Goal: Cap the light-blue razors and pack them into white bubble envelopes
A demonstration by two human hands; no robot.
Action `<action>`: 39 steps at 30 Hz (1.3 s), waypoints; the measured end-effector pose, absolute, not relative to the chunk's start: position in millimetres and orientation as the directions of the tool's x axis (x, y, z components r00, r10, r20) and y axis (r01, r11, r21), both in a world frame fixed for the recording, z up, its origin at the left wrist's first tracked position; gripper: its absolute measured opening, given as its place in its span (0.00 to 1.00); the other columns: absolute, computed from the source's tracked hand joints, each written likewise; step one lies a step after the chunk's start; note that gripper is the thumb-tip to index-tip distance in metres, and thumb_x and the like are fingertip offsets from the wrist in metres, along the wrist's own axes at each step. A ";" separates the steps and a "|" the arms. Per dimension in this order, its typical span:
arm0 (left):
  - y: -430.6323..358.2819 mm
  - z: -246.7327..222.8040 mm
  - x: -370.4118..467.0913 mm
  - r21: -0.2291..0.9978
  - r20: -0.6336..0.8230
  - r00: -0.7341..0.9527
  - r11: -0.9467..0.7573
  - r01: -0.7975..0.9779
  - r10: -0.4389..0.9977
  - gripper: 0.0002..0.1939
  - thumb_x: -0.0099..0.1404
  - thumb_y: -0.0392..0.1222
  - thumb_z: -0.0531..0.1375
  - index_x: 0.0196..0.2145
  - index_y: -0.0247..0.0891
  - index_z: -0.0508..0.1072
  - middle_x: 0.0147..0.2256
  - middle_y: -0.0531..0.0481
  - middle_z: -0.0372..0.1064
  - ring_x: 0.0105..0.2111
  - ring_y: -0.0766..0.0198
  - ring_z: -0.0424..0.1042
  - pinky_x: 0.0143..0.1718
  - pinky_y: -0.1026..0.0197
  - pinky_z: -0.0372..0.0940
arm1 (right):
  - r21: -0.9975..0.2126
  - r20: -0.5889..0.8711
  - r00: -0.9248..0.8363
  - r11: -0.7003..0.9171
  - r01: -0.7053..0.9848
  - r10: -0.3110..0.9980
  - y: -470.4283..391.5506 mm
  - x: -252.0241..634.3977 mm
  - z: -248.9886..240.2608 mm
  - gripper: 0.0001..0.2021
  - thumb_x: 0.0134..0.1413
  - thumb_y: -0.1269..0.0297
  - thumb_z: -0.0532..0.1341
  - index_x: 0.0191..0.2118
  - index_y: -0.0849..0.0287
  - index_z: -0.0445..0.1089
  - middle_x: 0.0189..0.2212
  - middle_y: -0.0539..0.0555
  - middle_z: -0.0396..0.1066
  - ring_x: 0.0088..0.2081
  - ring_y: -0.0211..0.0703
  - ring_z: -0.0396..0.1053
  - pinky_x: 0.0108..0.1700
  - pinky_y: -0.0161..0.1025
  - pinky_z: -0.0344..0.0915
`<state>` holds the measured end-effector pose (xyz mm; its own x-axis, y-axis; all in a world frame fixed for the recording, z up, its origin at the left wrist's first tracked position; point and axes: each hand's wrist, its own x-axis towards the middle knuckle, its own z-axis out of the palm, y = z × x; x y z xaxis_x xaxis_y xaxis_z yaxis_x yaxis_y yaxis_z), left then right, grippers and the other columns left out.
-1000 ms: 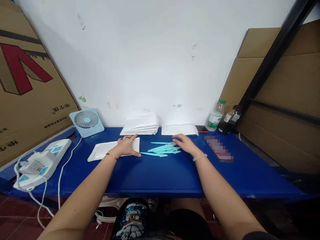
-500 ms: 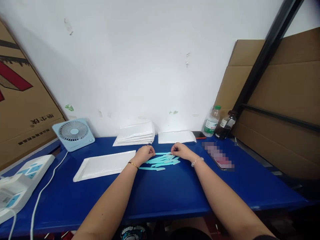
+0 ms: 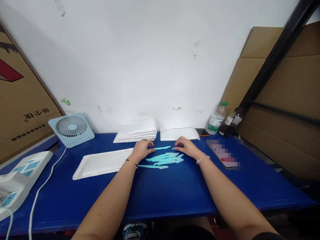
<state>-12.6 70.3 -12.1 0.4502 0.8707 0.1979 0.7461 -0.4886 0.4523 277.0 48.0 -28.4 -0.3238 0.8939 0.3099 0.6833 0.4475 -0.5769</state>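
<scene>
My left hand (image 3: 143, 150) is closed on the handle end of a turquoise eyebrow razor (image 3: 162, 147), whose slim blade end points right. A small translucent cap (image 3: 173, 148) sits in the fingertips of my right hand (image 3: 186, 147), just apart from the razor's tip. Below both hands lies a loose pile of several turquoise razors (image 3: 167, 158), overlapping one another. Another turquoise razor (image 3: 155, 166) lies apart at the near left, its handle end partly behind my left wrist.
On the blue table (image 3: 172, 193) are a white padded mailer (image 3: 100, 163), a mailer stack (image 3: 136, 130) and another mailer (image 3: 178, 134). A fan (image 3: 72, 128) and power strip (image 3: 27, 170) stand left; two bottles (image 3: 217, 120), a phone (image 3: 221, 155) and a dark phone-like object (image 3: 203, 132) right.
My hands have moved apart, the right one drawing the small cap off the razor's tip. The razor stays in my left hand, now lifted clear of the pile. The head view has shifted slightly.
</scene>
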 end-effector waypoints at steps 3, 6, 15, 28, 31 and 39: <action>62.0 -7.9 -6.5 0.481 0.176 0.535 -0.546 0.686 0.826 0.12 0.56 0.51 0.60 0.33 0.41 0.75 0.34 0.52 0.72 0.33 0.63 0.69 0.31 0.65 0.59 | -0.574 0.333 -0.388 0.511 0.641 0.860 41.6 266.5 -22.0 0.07 0.52 0.61 0.62 0.32 0.57 0.74 0.35 0.53 0.66 0.34 0.39 0.65 0.37 0.36 0.62; 55.1 -8.1 2.8 0.495 0.097 0.616 -0.575 0.652 0.782 0.10 0.55 0.49 0.61 0.30 0.40 0.75 0.30 0.53 0.72 0.29 0.66 0.68 0.28 0.66 0.57 | -0.580 0.278 -0.472 0.538 0.612 0.836 37.2 254.8 -20.6 0.06 0.52 0.63 0.62 0.32 0.57 0.75 0.33 0.53 0.68 0.34 0.40 0.66 0.35 0.35 0.62; 57.3 -13.5 13.6 0.392 0.144 0.584 -0.588 0.708 0.799 0.05 0.57 0.42 0.60 0.28 0.40 0.74 0.28 0.54 0.73 0.27 0.67 0.68 0.28 0.66 0.56 | -0.401 0.287 -0.477 0.557 0.727 0.830 39.2 246.8 -19.8 0.02 0.51 0.68 0.63 0.31 0.59 0.74 0.31 0.53 0.69 0.34 0.40 0.66 0.37 0.35 0.61; 60.8 -14.4 16.5 0.324 0.181 0.581 -0.606 0.727 0.794 0.04 0.58 0.40 0.61 0.29 0.40 0.76 0.28 0.53 0.74 0.28 0.65 0.70 0.30 0.65 0.58 | -0.288 0.244 -0.484 0.540 0.791 0.840 32.9 239.6 -18.7 0.03 0.56 0.69 0.58 0.35 0.60 0.69 0.33 0.54 0.67 0.35 0.41 0.66 0.38 0.35 0.61; 62.5 -13.7 13.6 0.306 0.166 0.563 -0.585 0.751 0.810 0.04 0.58 0.40 0.60 0.28 0.41 0.76 0.28 0.53 0.74 0.29 0.64 0.70 0.30 0.65 0.58 | -0.281 0.231 -0.456 0.508 0.815 0.860 33.5 244.1 -18.2 0.03 0.56 0.70 0.58 0.34 0.60 0.69 0.33 0.55 0.67 0.34 0.40 0.66 0.38 0.36 0.61; 55.4 -7.7 5.2 0.344 0.254 0.542 -0.599 0.723 0.801 0.11 0.59 0.49 0.59 0.35 0.40 0.76 0.33 0.50 0.73 0.33 0.63 0.70 0.33 0.65 0.60 | -0.504 0.256 -0.444 0.511 0.696 0.858 25.5 257.6 -10.2 0.06 0.55 0.63 0.60 0.36 0.58 0.70 0.34 0.53 0.68 0.33 0.39 0.66 0.36 0.35 0.62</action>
<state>5.2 55.4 -7.7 0.5423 0.8008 0.2542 0.7233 -0.5989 0.3437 257.6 25.5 -10.2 -0.4444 0.8585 0.2559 0.6965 0.5108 -0.5039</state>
